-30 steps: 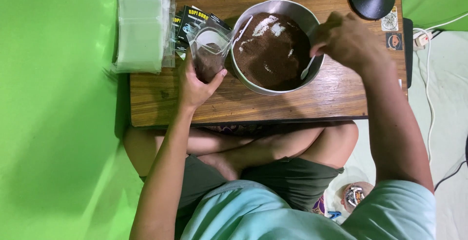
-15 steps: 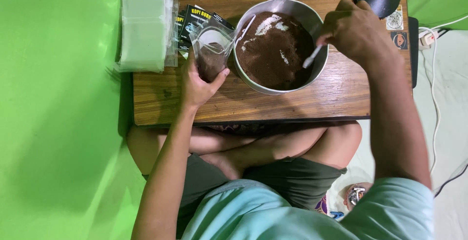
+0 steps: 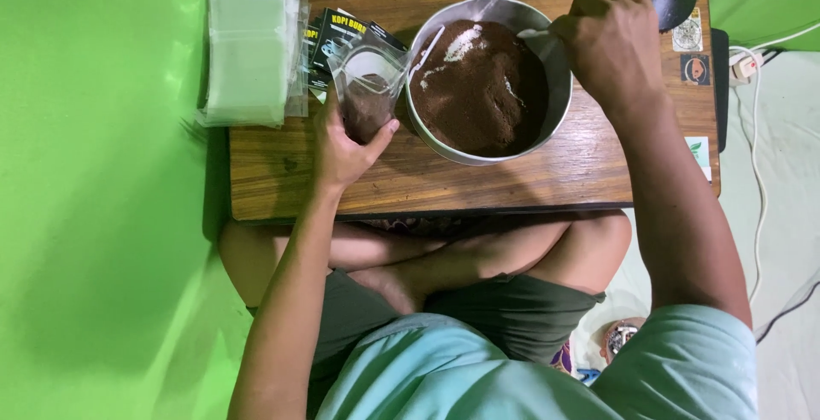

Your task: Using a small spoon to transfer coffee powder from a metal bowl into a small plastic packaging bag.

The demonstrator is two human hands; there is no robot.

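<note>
Fingers (image 3: 359,134) clasping crinkly clear pouch (image 3: 367,91); others (image 3: 598,27) around spoon (image 3: 534,36), round steel bowl (image 3: 487,78).

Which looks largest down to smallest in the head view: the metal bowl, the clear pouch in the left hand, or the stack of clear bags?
1. Metal bowl, widest outline.
2. Stack of clear bags, only slightly smaller; its top runs out of frame, so this ranking is unsure.
3. Clear pouch in the left hand, clearly smallest.
</note>
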